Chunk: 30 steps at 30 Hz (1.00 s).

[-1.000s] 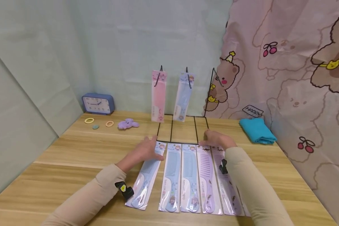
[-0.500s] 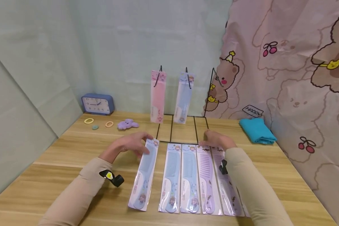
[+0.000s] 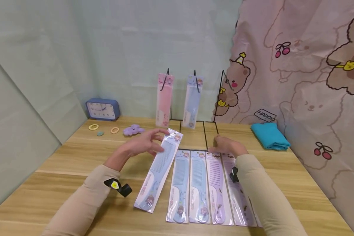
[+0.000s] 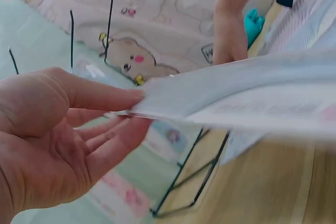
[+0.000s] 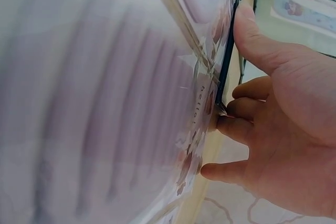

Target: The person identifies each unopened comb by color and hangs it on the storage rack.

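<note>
Head view: left hand (image 3: 146,144) pinching the top of a packaged blue comb (image 3: 160,170), right hand (image 3: 228,146) pressing purple comb packets (image 3: 224,186) flat. Best lifted slowly, bottom end clearing the surface (image 3: 76,157) before swinging toward the wire rack (image 3: 194,98).

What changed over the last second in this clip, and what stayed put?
The left hand, which lay on the top of the leftmost blue comb pack, has pinched that top end and lifted it up and toward the wire rack, so the pack now slants with its handle end still on the table. The right hand stays at the tops of the purple comb packs; the other packs and the two hanging combs are unchanged.
</note>
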Each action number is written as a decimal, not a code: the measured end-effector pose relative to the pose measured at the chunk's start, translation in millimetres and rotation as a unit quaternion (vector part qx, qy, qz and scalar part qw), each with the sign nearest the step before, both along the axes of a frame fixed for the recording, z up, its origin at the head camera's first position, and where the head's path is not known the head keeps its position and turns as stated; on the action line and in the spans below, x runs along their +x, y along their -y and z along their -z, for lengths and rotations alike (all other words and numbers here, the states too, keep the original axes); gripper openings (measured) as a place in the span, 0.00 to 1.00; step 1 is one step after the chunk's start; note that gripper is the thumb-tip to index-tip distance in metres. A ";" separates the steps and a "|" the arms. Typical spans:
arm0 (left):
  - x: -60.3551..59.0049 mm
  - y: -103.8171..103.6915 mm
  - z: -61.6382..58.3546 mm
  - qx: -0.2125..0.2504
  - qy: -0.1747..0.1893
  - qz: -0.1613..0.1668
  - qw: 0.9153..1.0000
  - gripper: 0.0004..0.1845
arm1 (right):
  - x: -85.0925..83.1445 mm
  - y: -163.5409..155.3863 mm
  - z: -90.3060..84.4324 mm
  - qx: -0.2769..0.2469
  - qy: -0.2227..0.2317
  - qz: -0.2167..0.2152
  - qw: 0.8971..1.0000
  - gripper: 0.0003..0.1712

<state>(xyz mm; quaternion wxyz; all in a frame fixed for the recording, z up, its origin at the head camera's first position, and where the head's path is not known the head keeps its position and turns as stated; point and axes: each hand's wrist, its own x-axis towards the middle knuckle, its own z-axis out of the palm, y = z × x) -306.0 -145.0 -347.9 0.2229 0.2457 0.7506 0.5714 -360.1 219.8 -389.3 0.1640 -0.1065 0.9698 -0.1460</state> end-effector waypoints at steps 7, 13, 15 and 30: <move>8.4 -28.3 -21.5 0.093 -0.068 -0.025 0.993 0.34 | 3.7 -0.4 -2.3 -0.002 -0.004 0.003 1.000 0.33; 16.2 -45.1 -36.9 0.143 -0.093 -0.054 0.984 0.34 | 5.4 2.5 -3.5 -0.001 -0.004 -0.012 1.000 0.30; 17.6 -49.2 -40.8 0.155 -0.095 -0.065 0.981 0.34 | 5.4 4.5 -3.5 0.003 -0.004 -0.018 1.000 0.31; 5.5 -92.7 -78.6 0.185 -0.132 -0.091 0.970 0.33 | 3.6 3.9 -7.9 0.003 0.019 -0.003 1.000 0.26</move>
